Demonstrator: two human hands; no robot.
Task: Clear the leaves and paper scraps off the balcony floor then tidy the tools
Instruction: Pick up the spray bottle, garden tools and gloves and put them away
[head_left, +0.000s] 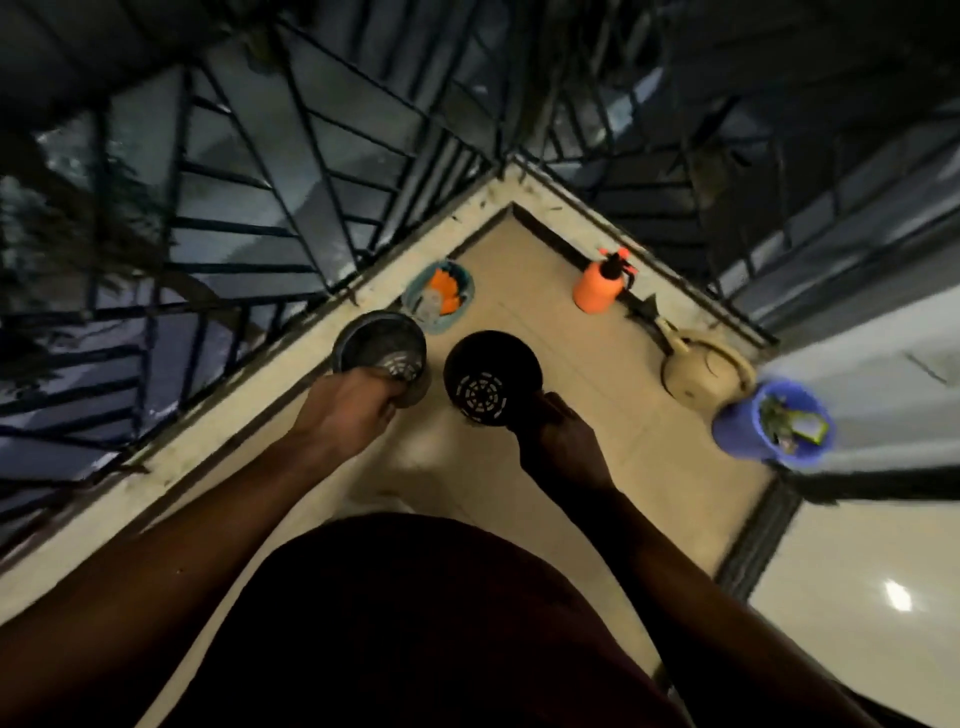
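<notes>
Balcony floor (597, 395), tiled, at a railed corner. The left hand (353, 410) curls round the rim of a grey pot (376, 343). The right hand (561, 441) grips a black pot (491, 376) the same way. Leaves and scraps lie in a blue bucket (743, 431), well to the right of the right hand; spray bottle (597, 286) and watering can (701, 366) stand beyond it. Risk: rim-only holds may slip, and the grey pot, near the railing ledge, could strike it and drop.

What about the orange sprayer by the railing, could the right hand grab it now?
Probably not yet. The right hand holds a black pot, and the orange sprayer stands well beyond it. Nothing seems to lie between them.
</notes>
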